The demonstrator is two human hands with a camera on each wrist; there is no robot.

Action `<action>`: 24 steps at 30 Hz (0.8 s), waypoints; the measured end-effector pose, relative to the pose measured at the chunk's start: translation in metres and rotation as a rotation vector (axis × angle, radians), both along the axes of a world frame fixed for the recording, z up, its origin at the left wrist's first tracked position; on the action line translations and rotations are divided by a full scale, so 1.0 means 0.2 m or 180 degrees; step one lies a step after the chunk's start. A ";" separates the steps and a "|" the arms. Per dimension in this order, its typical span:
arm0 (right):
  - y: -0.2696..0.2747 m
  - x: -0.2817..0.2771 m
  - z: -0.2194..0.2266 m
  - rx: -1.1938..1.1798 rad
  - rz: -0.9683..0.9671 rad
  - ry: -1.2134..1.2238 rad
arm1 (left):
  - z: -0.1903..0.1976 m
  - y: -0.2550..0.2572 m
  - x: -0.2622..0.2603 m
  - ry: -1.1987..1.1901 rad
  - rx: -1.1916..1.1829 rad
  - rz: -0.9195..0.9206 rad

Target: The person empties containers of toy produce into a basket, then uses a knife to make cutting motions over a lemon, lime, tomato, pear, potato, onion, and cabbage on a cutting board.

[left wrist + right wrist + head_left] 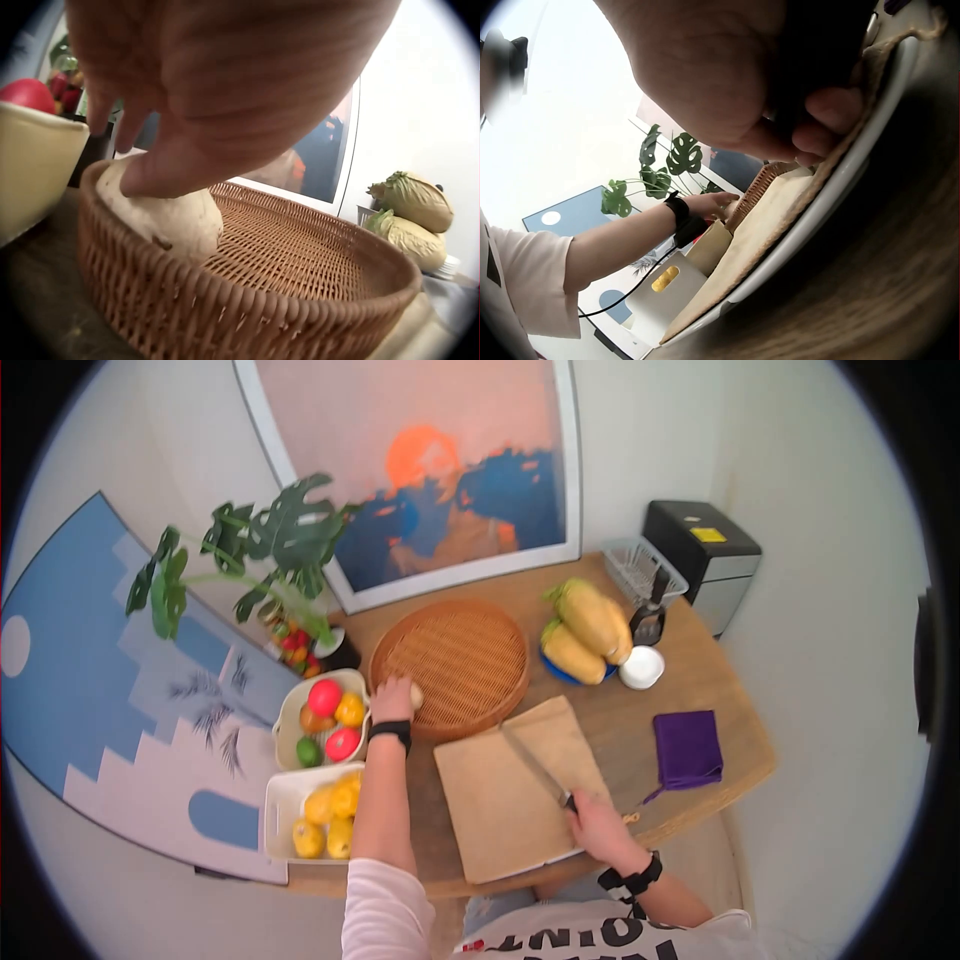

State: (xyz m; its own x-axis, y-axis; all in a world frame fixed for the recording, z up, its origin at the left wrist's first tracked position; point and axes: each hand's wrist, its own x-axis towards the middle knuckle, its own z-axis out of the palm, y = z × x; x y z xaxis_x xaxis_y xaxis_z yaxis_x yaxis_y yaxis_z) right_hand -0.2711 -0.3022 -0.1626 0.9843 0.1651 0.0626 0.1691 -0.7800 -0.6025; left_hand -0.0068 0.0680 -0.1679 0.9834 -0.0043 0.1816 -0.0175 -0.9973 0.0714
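At the left side of the round wicker basket (455, 660), my left hand (393, 700) grips a pale, round vegetable (169, 214), its thumb pressed against the near side. The vegetable is cream-coloured with a small brown mark and sits just inside the basket's rim; its far side is hidden by the hand. My right hand (600, 830) holds a knife (537, 763) by its dark handle. The blade lies over a tan mat (500, 810), pointing away and to the left. A white board edge (840, 176) shows beneath the mat.
Left are a cream bin (283, 735) of mixed produce and a white bin (275, 820) of yellow fruit. Pale green-topped vegetables (590, 620) sit back right beside a white bowl (642, 667). A purple cloth (688, 750) lies right. A potted plant (290, 540) stands behind.
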 end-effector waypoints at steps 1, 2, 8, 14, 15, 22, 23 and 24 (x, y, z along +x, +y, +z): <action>0.00 -0.01 -0.01 0.0028 0.0012 -0.0041 | 0.00 -0.01 -0.02 -0.0120 -0.0142 -0.0011; 0.00 -0.01 -0.01 0.0063 0.0035 -0.0070 | 0.01 -0.03 -0.02 -0.0059 -0.0116 0.0079; 0.01 -0.01 0.02 0.0007 -0.0018 0.0357 | 0.02 0.01 0.01 -0.0040 -0.0090 -0.0009; 0.01 -0.01 -0.01 -0.0033 0.0014 0.0036 | 0.11 -0.15 -0.11 -0.0471 -0.0444 0.0333; 0.00 -0.01 -0.02 -0.0031 0.0005 0.0003 | 0.09 -0.18 -0.12 -0.0643 -0.0624 0.0298; 0.02 0.01 0.03 -0.0041 -0.0094 0.0414 | 0.45 -0.59 -0.69 -0.0100 -0.1348 -0.0128; 0.03 0.00 0.02 -0.0027 -0.0066 0.0352 | 0.45 -0.64 -0.79 0.0081 -0.1377 -0.0152; 0.02 0.00 0.01 -0.0014 -0.0051 0.0247 | 0.42 -0.68 -0.87 0.0151 -0.1373 -0.0118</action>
